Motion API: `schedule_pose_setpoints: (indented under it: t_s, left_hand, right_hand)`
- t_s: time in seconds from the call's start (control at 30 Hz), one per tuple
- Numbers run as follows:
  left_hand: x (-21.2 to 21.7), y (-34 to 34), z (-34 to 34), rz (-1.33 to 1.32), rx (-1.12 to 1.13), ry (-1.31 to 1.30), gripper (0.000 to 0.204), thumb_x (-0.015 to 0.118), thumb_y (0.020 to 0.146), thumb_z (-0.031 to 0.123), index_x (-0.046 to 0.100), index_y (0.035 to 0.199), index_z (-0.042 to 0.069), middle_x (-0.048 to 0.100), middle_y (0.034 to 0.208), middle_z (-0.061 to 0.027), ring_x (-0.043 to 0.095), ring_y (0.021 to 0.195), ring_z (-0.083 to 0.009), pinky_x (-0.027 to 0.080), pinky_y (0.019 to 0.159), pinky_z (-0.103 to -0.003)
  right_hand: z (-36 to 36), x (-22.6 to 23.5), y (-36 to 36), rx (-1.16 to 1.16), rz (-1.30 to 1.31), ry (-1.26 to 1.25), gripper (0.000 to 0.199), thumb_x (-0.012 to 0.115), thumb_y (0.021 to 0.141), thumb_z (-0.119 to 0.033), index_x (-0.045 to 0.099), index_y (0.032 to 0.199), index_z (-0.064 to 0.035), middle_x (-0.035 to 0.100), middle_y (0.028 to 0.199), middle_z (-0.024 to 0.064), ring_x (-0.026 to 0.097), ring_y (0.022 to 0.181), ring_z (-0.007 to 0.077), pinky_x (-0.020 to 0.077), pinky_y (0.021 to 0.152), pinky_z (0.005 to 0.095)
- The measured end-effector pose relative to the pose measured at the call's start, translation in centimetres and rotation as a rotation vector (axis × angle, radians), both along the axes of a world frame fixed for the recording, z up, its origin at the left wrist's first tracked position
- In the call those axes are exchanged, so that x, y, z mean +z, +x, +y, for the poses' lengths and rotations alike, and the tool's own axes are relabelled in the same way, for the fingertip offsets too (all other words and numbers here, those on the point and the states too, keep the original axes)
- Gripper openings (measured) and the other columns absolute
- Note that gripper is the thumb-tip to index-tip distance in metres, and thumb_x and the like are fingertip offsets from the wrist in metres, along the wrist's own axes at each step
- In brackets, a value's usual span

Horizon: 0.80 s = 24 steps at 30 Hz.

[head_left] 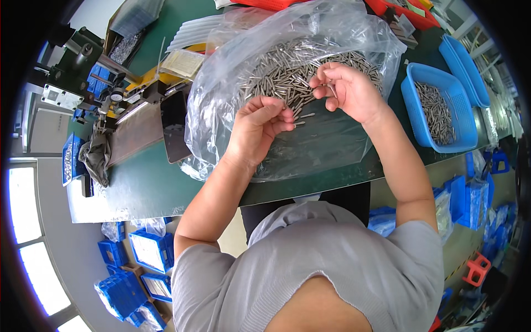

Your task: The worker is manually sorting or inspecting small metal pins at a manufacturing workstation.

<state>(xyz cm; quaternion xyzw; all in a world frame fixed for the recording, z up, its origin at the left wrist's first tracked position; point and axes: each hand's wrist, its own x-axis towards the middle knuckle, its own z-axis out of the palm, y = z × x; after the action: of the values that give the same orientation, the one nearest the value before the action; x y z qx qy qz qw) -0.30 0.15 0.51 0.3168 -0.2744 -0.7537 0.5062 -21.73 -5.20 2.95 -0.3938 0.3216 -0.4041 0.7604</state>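
A large heap of small grey metal pins (279, 74) lies on a clear plastic bag (218, 94) spread over the green table. At the heap's near left edge, my left hand (259, 123) is closed, thumb against curled fingers, with a small metal pin by its fingertips. My right hand (353, 91) is raised over the heap's right part, its thumb and fingers pinching another small metal pin (332, 87). A few loose pins (307, 115) lie on the plastic just beside my left fingertips.
A blue basket (410, 105) of similar metal parts stands at the right, with another blue tray (451, 55) behind it. At left are a bench fixture with a dial gauge (116, 95) and a dark flat tablet-like object (174, 130). Red bins (423, 21) sit along the back.
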Motion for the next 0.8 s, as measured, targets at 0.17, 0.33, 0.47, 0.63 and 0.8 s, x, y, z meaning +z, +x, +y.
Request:
schedule_pose_setpoints:
  t_s: [0.17, 0.33, 0.47, 0.63, 0.8]
  left_hand:
    - [-0.1, 0.4, 0.0, -0.01, 0.013, 0.037, 0.008, 0.053, 0.087, 0.006, 0.057, 0.087, -0.001, 0.063, 0.079, -0.014, 0.063, 0.069, -0.0213, 0.054, 0.066, -0.032]
    - [0.0, 0.3, -0.2, -0.051, 0.006, 0.034, 0.011, 0.051, 0.088, 0.008, 0.057, 0.089, -0.001, 0.061, 0.08, -0.0133, 0.061, 0.071, -0.0205, 0.052, 0.065, -0.03]
    - [0.0, 0.3, -0.2, -0.046, -0.006, 0.026, 0.01, 0.05, 0.088, 0.007, 0.057, 0.089, -0.001, 0.061, 0.08, -0.0131, 0.061, 0.071, -0.0202, 0.052, 0.065, -0.03]
    - [0.1, 0.3, -0.1, -0.027, -0.048, 0.028, 0.008, 0.053, 0.087, 0.006, 0.056, 0.089, -0.001, 0.062, 0.079, -0.0135, 0.062, 0.07, -0.02, 0.054, 0.064, -0.032]
    - [-0.1, 0.0, 0.0, -0.03, -0.11, 0.025, 0.009, 0.052, 0.088, 0.007, 0.055, 0.089, -0.001, 0.062, 0.079, -0.0128, 0.062, 0.07, -0.0195, 0.054, 0.064, -0.031]
  right_hand:
    - [0.3, -0.4, 0.6, 0.185, 0.753, -0.562, 0.011, 0.064, 0.079, -0.014, 0.061, 0.084, -0.0048, 0.051, 0.062, -0.0044, 0.046, 0.058, 0.0052, 0.0358, 0.05, 0.0223]
    - [1.0, 0.0, 0.6, 0.319, 1.292, -0.812, 0.021, 0.07, 0.069, -0.018, 0.063, 0.086, -0.0092, 0.061, 0.078, 0.0071, 0.06, 0.075, 0.0248, 0.0454, 0.066, 0.0348]
    - [0.9, -1.2, 0.6, 0.287, 1.192, -0.991, 0.012, 0.064, 0.073, -0.014, 0.059, 0.081, -0.0062, 0.058, 0.084, 0.0074, 0.059, 0.078, 0.0264, 0.0456, 0.069, 0.037]
    - [0.6, 0.2, 0.5, 0.166, 0.862, -0.781, 0.009, 0.059, 0.081, -0.009, 0.055, 0.08, -0.0016, 0.05, 0.066, 0.0001, 0.045, 0.062, 0.0079, 0.039, 0.057, 0.024]
    - [1.3, 0.6, 0.9, 0.19, 0.726, -0.703, 0.009, 0.06, 0.079, -0.01, 0.057, 0.079, -0.0017, 0.05, 0.063, -0.0016, 0.043, 0.059, 0.0051, 0.0376, 0.055, 0.0226]
